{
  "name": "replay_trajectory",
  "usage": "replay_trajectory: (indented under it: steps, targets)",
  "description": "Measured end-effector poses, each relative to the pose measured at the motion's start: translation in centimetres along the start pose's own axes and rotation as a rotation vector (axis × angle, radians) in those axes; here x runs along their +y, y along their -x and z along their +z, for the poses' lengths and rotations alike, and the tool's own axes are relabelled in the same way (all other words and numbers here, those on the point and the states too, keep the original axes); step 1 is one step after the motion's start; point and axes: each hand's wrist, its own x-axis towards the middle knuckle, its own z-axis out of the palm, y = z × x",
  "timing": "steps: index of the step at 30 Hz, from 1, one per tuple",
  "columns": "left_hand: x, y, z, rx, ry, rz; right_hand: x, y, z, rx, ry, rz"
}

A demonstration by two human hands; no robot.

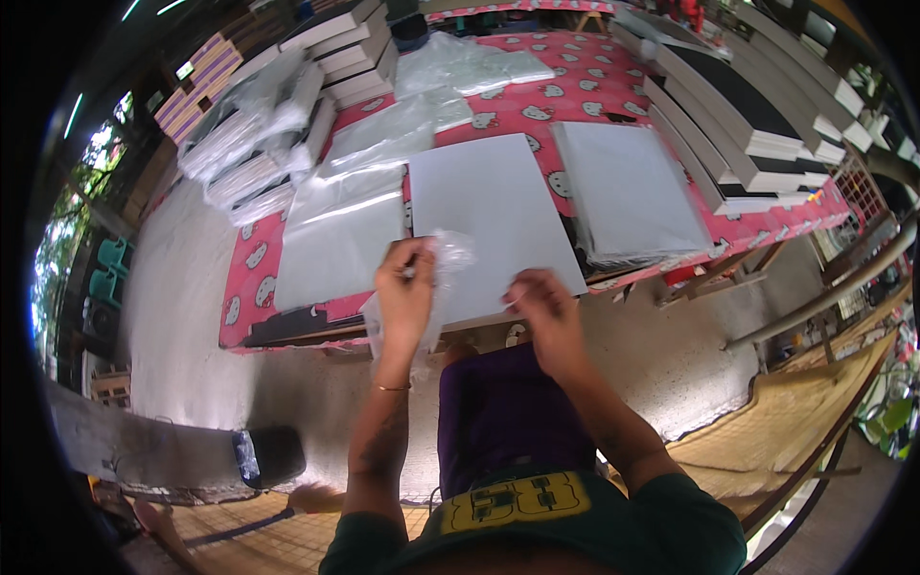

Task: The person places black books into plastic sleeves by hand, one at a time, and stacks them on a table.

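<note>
My left hand [406, 287] is closed on a crumpled clear plastic bag [452, 251], which hangs down beside the wrist. It is over the near left part of a large white board [489, 192] lying on the table. At the board's near right corner is my right hand [548, 316], slightly blurred, its fingers curled together; what they hold, if anything, I cannot make out. Left of the board lies a flat pile of clear plastic bags [340, 244]. To its right rests a white stack in clear plastic wrap [628, 187].
A pink patterned cloth [257, 278] covers the table. Plastic-wrapped bundles [254, 129] and thick dark-topped blocks [355, 53] rise at the back left. More dark-topped blocks [738, 101] line the right side. Further clear plastic [470, 65] lies at the back. A dark stool [270, 455] stands behind on the left.
</note>
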Motion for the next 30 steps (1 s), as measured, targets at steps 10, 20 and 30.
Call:
replay_trajectory:
  steps: [10, 20, 30]
  targets:
    - [-0.9, 1.5, 0.4, -0.014, -0.375, 0.257, 0.6, -3.6, -1.3, 0.114, -0.17, 0.201]
    - [-3.4, 0.6, 2.4, -0.153, -0.383, 0.288, 1.1, -3.1, -0.1, 0.554, 0.311, -0.242]
    - [-0.7, 2.9, 4.3, -0.088, -0.381, 0.411, 1.2, -0.1, 0.0, 0.08, -0.206, 0.088]
